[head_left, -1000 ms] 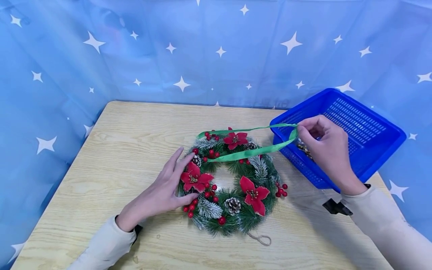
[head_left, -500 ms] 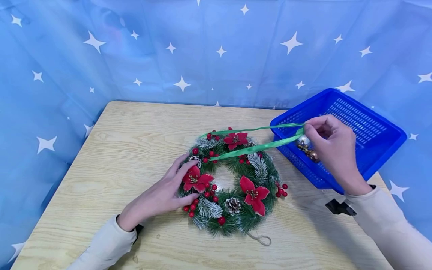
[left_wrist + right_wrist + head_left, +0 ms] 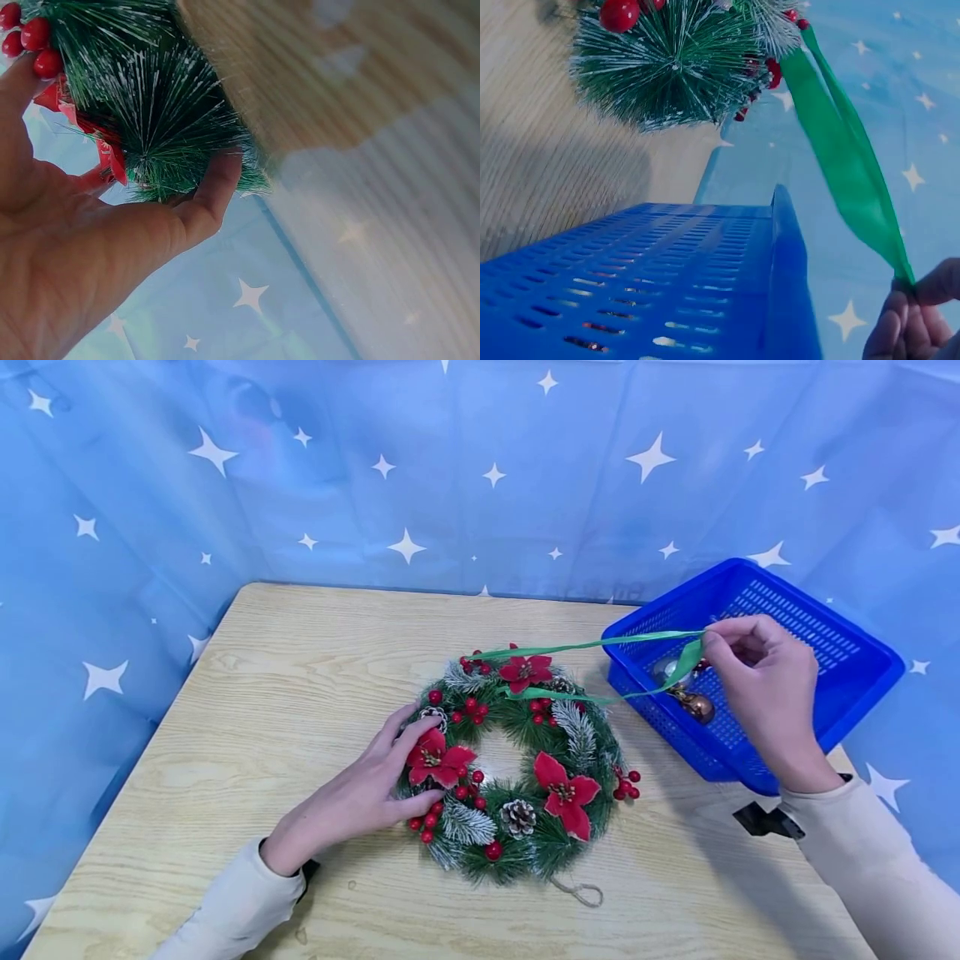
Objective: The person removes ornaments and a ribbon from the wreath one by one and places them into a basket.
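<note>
A green Christmas wreath (image 3: 551, 856) with red poinsettias, berries, pinecones and frosted sprigs lies flat on the wooden table. My left hand (image 3: 356, 793) grips its left side, the thumb on top and the fingers curled over the outer edge, as the left wrist view shows on the green needles (image 3: 150, 112). Between thumb and fingertips my right hand (image 3: 772, 693) pinches a green ribbon (image 3: 570, 647), held up over the basket. Two strands of the ribbon (image 3: 847, 172) run left to the wreath's upper part. Where they meet the wreath is partly hidden.
A blue plastic basket (image 3: 862, 693) stands at the table's right, tilted in angle, holding a copper-coloured bauble (image 3: 699, 708) and other small ornaments. A twine loop (image 3: 585, 893) pokes out below the wreath. Behind the table (image 3: 225, 735) hangs a blue curtain (image 3: 450, 427) with white stars.
My right hand has moved right, further over the basket, drawing the ribbon along. The ribbon's lower strand has slid up and right on the wreath. My left hand stays almost still.
</note>
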Available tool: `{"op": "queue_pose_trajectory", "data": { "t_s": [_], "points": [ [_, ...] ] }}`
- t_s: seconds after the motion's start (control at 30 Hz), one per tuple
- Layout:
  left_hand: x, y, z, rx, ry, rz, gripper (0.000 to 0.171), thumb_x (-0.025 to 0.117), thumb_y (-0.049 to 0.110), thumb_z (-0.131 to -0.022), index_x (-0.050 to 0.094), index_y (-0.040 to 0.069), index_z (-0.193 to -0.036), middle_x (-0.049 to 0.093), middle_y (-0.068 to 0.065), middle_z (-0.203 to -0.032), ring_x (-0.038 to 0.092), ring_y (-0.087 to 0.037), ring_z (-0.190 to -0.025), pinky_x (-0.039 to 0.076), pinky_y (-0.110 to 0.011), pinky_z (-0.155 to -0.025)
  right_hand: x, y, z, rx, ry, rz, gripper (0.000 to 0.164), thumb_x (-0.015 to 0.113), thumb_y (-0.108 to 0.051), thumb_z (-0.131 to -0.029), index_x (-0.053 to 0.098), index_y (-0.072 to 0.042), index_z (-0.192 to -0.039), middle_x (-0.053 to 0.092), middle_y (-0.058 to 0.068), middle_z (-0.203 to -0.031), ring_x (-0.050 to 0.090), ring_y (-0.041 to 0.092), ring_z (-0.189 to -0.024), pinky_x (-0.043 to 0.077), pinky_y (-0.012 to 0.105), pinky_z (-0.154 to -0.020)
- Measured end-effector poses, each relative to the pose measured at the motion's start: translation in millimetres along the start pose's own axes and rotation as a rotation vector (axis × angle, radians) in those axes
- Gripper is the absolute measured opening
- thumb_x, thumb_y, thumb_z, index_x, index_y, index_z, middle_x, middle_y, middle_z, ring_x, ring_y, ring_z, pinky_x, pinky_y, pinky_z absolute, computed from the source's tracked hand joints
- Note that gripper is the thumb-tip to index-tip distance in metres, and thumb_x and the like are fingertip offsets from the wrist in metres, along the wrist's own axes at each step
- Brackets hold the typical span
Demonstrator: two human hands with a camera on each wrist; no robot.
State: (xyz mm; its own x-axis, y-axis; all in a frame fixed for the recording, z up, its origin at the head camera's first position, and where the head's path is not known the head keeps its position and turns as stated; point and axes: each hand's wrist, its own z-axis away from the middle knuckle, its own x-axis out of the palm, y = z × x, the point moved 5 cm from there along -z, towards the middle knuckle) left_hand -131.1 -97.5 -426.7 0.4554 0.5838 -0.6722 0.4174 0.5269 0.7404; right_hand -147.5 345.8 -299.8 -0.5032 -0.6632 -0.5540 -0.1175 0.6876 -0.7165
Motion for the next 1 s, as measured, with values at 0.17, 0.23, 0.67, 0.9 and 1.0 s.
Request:
{"op": "queue_pose_trajectory", "data": {
  "t_s": [0.17,0.23,0.67,0.9,1.0],
  "points": [
    [2.0,2.7,-3.0,0.006,-0.005,0.004,0.094,0.078,0.045,-0.102,0.021,0.029,-0.175,0.006,-0.013,-0.18,0.066,-0.004,-0.079,0.052,-0.046,-0.086,-17,10,-5,0.049,0.094,-0.013,0.019,0.073,-0.018,-0.103,0.081,-0.003,-0.113,0.076,-0.015,-0.094,0.066,0.002,-0.075,0.044,0.012,-0.06],
    [2.5,3.7,-3.9,0.009,-0.002,0.001,0.094,0.078,0.045,-0.102,0.022,0.028,-0.175,0.007,-0.014,-0.18,0.069,-0.007,-0.089,0.053,-0.047,-0.088,-25,14,-7,0.079,0.126,-0.011,0.019,0.074,-0.019,-0.103,0.081,-0.005,-0.113,0.075,-0.015,-0.093,0.065,0.002,-0.075,0.044,0.011,-0.06],
    [5.9,6.5,-8.5,-0.004,-0.013,0.015,0.094,0.077,0.048,-0.102,0.02,0.03,-0.175,0.004,-0.012,-0.18,0.068,-0.01,-0.085,0.054,-0.046,-0.085,-61,42,-14,0.241,0.172,-0.026,0.018,0.075,-0.017,-0.1,0.082,-0.006,-0.113,0.075,-0.022,-0.088,0.068,-0.003,-0.079,0.047,0.009,-0.065],
    [5.2,4.1,-5.1,-0.032,-0.008,0.036,0.093,0.079,0.045,-0.102,0.022,0.031,-0.174,0.005,-0.01,-0.18,0.054,-0.008,-0.058,0.053,-0.037,-0.07,-74,64,-28,0.303,0.15,-0.05,0.016,0.072,-0.015,-0.1,0.082,-0.009,-0.111,0.074,-0.022,-0.085,0.067,-0.003,-0.079,0.048,0.009,-0.066],
    [4.3,2.0,-0.7,-0.045,-0.003,0.044,0.092,0.078,0.046,-0.102,0.023,0.033,-0.174,0.006,-0.01,-0.18,0.054,-0.009,-0.058,0.052,-0.035,-0.066,-75,78,-33,0.34,0.111,-0.068,0.014,0.071,-0.015,-0.101,0.081,-0.011,-0.109,0.073,-0.023,-0.083,0.067,-0.004,-0.077,0.049,0.01,-0.066]
  ]
}}
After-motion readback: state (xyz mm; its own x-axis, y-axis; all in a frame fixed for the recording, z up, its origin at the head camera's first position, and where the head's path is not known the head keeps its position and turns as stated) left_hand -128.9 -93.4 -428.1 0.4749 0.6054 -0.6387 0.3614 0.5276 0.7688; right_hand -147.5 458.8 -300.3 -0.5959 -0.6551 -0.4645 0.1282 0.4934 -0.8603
